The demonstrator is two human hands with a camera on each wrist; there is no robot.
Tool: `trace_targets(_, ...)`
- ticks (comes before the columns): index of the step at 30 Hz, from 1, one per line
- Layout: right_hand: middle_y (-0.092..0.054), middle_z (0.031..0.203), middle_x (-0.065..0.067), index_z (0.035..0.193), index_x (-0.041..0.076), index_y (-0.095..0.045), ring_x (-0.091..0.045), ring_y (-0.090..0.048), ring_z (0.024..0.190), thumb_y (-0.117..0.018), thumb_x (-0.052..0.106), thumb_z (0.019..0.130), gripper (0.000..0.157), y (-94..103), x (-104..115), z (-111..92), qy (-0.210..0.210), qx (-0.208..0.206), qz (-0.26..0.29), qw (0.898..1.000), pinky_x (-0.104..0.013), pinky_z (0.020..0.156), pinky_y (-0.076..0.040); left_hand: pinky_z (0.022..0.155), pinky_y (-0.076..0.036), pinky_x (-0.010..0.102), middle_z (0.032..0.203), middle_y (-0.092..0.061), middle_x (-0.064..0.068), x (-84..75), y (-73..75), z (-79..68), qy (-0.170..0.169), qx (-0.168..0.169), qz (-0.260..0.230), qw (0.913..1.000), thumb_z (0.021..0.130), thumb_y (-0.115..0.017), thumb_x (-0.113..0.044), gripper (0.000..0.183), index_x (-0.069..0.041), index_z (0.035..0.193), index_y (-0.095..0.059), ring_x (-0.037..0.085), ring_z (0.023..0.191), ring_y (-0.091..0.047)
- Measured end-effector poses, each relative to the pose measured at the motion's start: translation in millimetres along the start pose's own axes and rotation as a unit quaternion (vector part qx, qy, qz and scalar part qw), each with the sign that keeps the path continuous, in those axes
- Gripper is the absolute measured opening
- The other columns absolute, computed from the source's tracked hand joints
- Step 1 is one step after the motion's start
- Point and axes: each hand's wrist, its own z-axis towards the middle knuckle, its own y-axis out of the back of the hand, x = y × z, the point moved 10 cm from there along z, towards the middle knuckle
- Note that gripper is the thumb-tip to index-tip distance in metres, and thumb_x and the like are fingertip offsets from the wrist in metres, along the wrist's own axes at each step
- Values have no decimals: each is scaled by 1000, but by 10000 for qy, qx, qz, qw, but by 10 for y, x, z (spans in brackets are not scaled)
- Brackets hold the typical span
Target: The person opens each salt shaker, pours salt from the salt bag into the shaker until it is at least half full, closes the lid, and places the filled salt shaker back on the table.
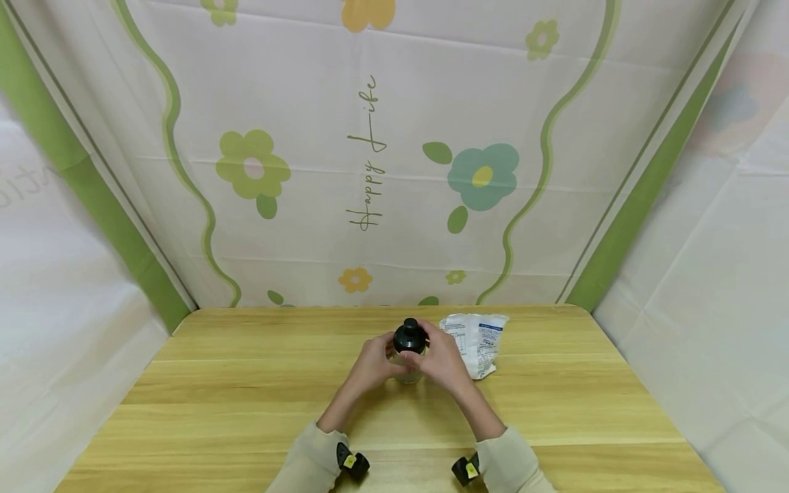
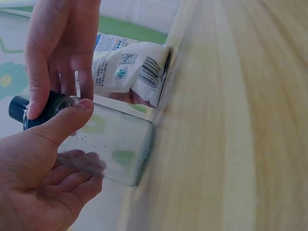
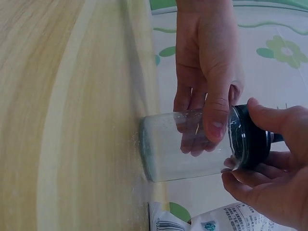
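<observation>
A clear glass bottle [image 2: 122, 144] stands upright on the wooden table, topped by a black lid [image 1: 409, 337] with a knob. My left hand [image 1: 374, 363] grips the glass body just below the lid, thumb in front and fingers round the far side. My right hand [image 1: 442, 356] holds the black lid between thumb and fingers, as the right wrist view shows. The glass looks see-through, with small specks or drops on its wall. Right behind my right hand lies a white printed packet [image 1: 483, 342] with a barcode on one side.
The light wooden table [image 1: 246, 383] ends at a back edge against a white curtain [image 1: 394, 246] with flowers and lettering. More curtain walls hang on the left and right. A small black camera [image 1: 353, 463] is strapped at the left wrist, another [image 1: 465, 471] at the right.
</observation>
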Motion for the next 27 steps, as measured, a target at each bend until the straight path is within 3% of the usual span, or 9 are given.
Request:
trace_targets(7,-63,131,-20,135,-1,-55,-37,-62,120,-81,15,84,60,-31,43,0,188,151,38,9997,-51,99,-53,85,-59,31,112,-72,9,-4,2,-7,-24,-4,105,9999,81,-84,-17,48,-4,123,-65,12,92,-63)
trace_targets(14,-61,132,-23,135,-4,-55,-38,-62,119,-81,16,84,61,4,35,-5,75,-71,57,9999,-49,96,-56,89,-59,33,115,-72,10,-12,6,-10,-7,0,7,10000,79,-85,-17,50,-3,124,-65,19,103,-68)
trace_targets(21,-63,130,-23,133,-5,-57,-38,-63,117,-80,12,84,57,16,64,-19,122,-48,61,9999,-51,93,-56,88,-58,29,117,-72,10,-19,0,-16,58,37,92,9999,80,-85,-17,52,-3,125,-64,20,107,-68)
trace_targets(27,-63,130,-23,134,-5,-56,-38,-62,118,-79,13,85,57,12,63,-15,123,-52,112,9998,-51,95,-56,90,-58,32,118,-71,11,-22,0,-17,50,42,45,10000,80,-85,-17,52,-4,126,-64,21,108,-68)
